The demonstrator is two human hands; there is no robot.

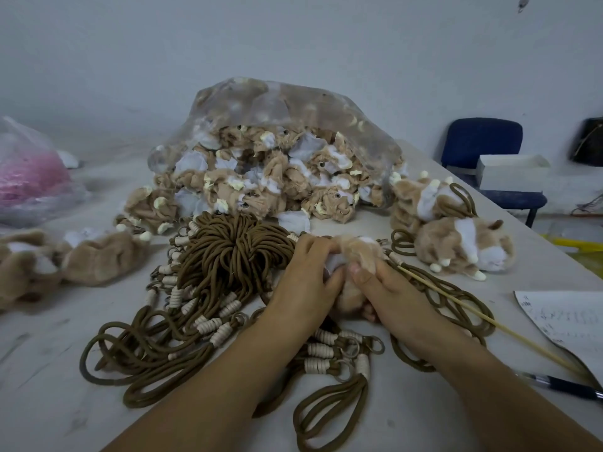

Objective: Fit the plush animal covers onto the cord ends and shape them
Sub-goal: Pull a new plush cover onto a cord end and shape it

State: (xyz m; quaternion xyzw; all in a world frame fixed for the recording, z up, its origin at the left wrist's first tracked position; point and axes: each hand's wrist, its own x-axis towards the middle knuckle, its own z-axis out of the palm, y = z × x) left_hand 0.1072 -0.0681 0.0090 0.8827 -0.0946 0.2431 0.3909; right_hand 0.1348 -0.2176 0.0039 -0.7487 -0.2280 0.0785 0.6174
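Note:
Both hands hold one tan-and-white plush animal cover (360, 251) at the middle of the table. My left hand (306, 275) grips its left side, fingers curled over the top. My right hand (388, 288) pinches its lower right part with thumb and fingers. A brown cord (456, 295) trails right from the cover. A big bundle of brown cords (228, 256) with cream-wrapped ends and metal rings lies just left of my hands. The cover's underside is hidden by my hands.
A clear bag (284, 106) spills unfitted plush covers (261, 181) behind the bundle. Finished plush animals (463, 246) lie at right, flat covers (98, 256) at left. A thin wooden stick (489, 318), paper (567, 321) and pen (564, 384) sit right. A blue chair (479, 141) stands beyond the table edge.

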